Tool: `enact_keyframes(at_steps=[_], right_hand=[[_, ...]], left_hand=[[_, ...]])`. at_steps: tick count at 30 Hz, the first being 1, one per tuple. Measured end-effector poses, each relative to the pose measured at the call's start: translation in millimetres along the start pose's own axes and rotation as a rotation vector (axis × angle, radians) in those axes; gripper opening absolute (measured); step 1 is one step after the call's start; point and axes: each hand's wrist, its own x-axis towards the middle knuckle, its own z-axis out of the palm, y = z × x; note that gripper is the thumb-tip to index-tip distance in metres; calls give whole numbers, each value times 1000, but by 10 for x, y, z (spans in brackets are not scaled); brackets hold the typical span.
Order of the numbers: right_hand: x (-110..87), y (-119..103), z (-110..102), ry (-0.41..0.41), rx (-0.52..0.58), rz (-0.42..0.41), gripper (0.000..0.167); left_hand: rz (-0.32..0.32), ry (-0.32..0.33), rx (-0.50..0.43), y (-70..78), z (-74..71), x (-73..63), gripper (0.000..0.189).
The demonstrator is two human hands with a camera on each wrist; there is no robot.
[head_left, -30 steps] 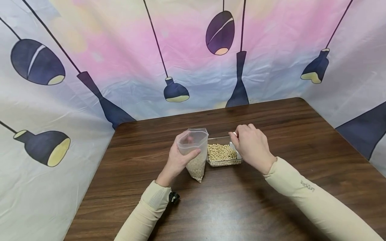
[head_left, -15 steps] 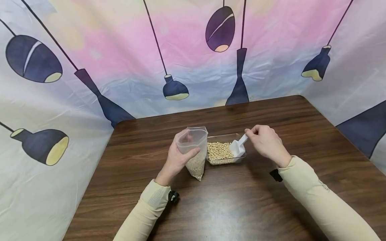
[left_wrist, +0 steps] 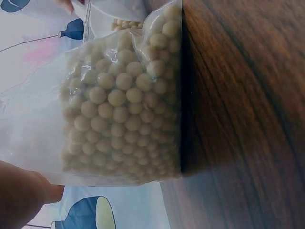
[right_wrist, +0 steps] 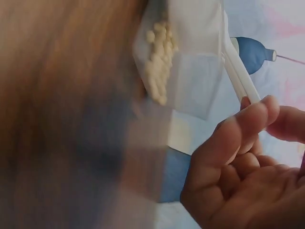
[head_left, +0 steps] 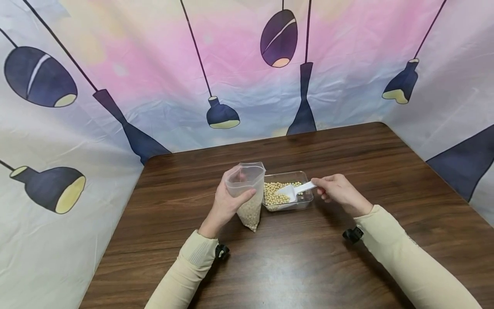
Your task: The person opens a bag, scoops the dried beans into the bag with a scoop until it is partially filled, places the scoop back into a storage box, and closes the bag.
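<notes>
My left hand (head_left: 227, 201) grips a clear plastic bag (head_left: 250, 206) from its left side, with the mouth open at the top. Pale round soybeans (left_wrist: 116, 109) fill its lower part, and its bottom rests on the table. Right beside it is a clear rectangular tub (head_left: 305, 205) holding more soybeans (head_left: 272, 194). A white scoop (head_left: 289, 192) lies tilted in the tub, its bowl among the beans on the left. My right hand (head_left: 339, 191) pinches the end of the scoop's handle (right_wrist: 240, 71) between thumb and fingers, just outside the tub's right wall.
The tub and bag stand on a dark brown wooden table (head_left: 293, 262), whose far edge meets a hanging cloth (head_left: 162, 111) printed with lamps. Black wrist devices sit under both sleeves, the right one (head_left: 353, 234) close above the tabletop.
My right hand moved right from over the tub, then lowered, tilting the scoop from steep to flatter with its bowl pushed left into the beans. The left hand and bag stayed nearly still.
</notes>
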Motion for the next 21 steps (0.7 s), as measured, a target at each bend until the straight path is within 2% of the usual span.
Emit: enact_keyframes(at_steps=[4,7,13,21], right_hand=[[38,87,27,-77,142,73,30],[65,137,56,-101,179,74,29],[106,197,110,-83,212,49,28],[150,246,74,-45,263,69,28]], left_hand=[[-6,2,-3,-4,7,-1,72],[-8,2,-8,-12,10,-1,71],[-6,6,-15,-29,7,-9,71],[2,6,-12,-16,-9,-13,71]])
